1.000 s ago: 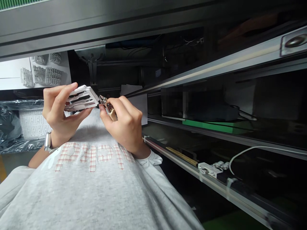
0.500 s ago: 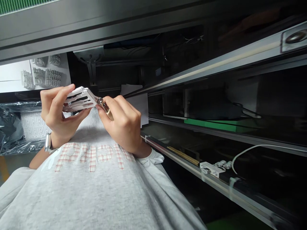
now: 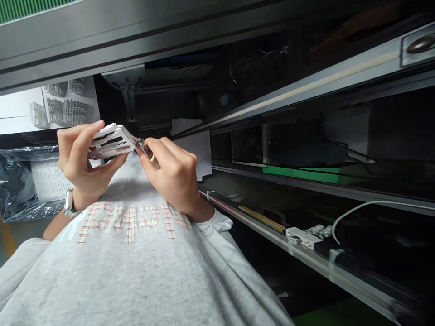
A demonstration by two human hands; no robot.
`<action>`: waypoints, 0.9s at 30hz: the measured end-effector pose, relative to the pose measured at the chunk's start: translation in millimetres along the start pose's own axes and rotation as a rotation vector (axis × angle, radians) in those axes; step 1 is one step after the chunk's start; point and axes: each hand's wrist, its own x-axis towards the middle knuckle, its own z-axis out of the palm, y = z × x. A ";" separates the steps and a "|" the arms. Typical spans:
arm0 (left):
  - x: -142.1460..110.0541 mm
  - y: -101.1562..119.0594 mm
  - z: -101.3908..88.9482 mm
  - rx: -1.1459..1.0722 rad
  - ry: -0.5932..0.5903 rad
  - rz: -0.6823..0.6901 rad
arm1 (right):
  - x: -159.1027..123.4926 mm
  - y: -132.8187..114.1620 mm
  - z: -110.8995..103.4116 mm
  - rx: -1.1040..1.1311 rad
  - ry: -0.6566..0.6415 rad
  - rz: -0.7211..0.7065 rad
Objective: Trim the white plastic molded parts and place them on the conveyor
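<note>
My left hand grips a flat white plastic frame part, fingers curled over its left end and thumb beneath. Closed round a small cutting tool with a brass-coloured handle, my right hand holds the metal tip against the right edge of the white part. Both hands are raised in front of my chest, above my grey shirt with plaid lettering. A watch is on my left wrist.
A long metal rail with a white cable and connector runs along the right. A green surface lies behind it. At left, white moulded parts sit in a black plastic bag, with more on a sheet above.
The tool's tip has closed in on the right edge of the white part. Both hands shifted slightly left and up.
</note>
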 end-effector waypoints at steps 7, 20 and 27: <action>0.9 -0.2 2.1 -0.112 0.023 -0.023 | 6.5 4.3 -6.7 0.428 0.035 0.210; -4.1 -6.1 3.9 -0.358 -0.061 -0.035 | 18.7 -7.0 -13.6 0.919 -0.172 0.422; -4.9 0.7 7.0 -0.683 -0.185 -0.232 | 17.6 -5.9 -8.9 1.307 -0.234 0.456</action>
